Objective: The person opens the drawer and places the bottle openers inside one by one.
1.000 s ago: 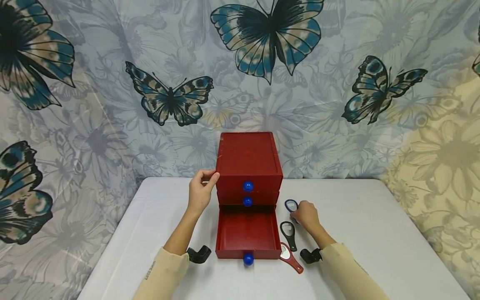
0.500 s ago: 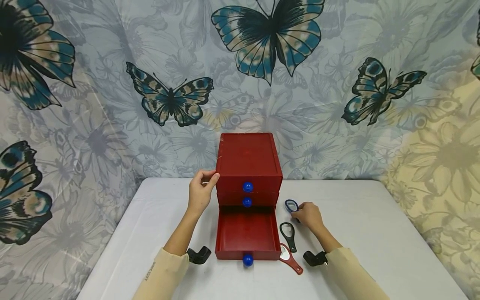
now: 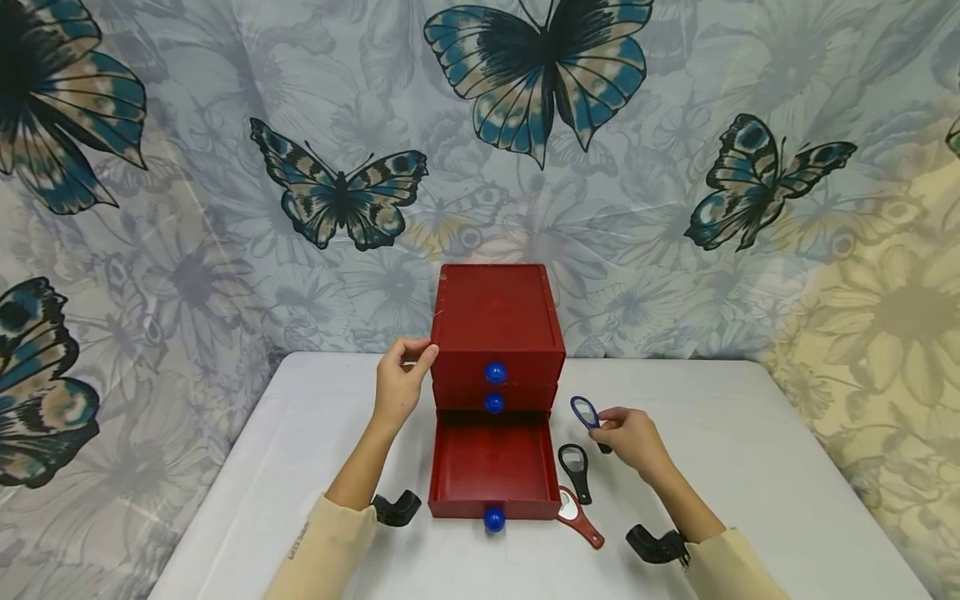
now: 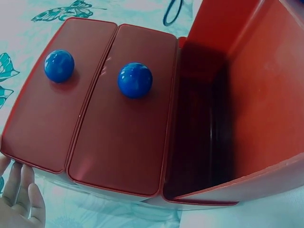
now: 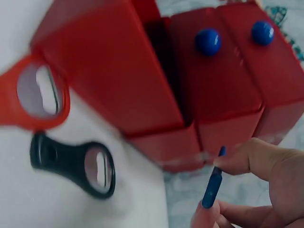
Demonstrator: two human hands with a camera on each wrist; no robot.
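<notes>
A red drawer cabinet (image 3: 498, 310) with blue knobs stands on the table, its bottom drawer (image 3: 495, 471) pulled out. Against the cabinet's left front edge rest the fingertips of my left hand (image 3: 398, 385), fairly straight; they also show at the lower left of the left wrist view. To the cabinet's right, my right hand (image 3: 633, 439) pinches a blue bottle opener (image 3: 585, 412) by its handle between thumb and fingers. Seen edge-on in the right wrist view, the blue opener (image 5: 213, 189) looks thin and tilted. A black bottle opener (image 3: 580, 483) and a red bottle opener (image 3: 582, 525) lie beside the open drawer.
A white cloth covers the table (image 3: 750, 467). Behind it hangs a backdrop (image 3: 645, 283) printed with butterflies and flowers. Black wrist mounts (image 3: 656, 546) stick out inward from both forearms.
My right hand has drawn a little to the right and towards me, and the blue bottle opener's dark handle end now shows below the fingers. My left hand keeps its place.
</notes>
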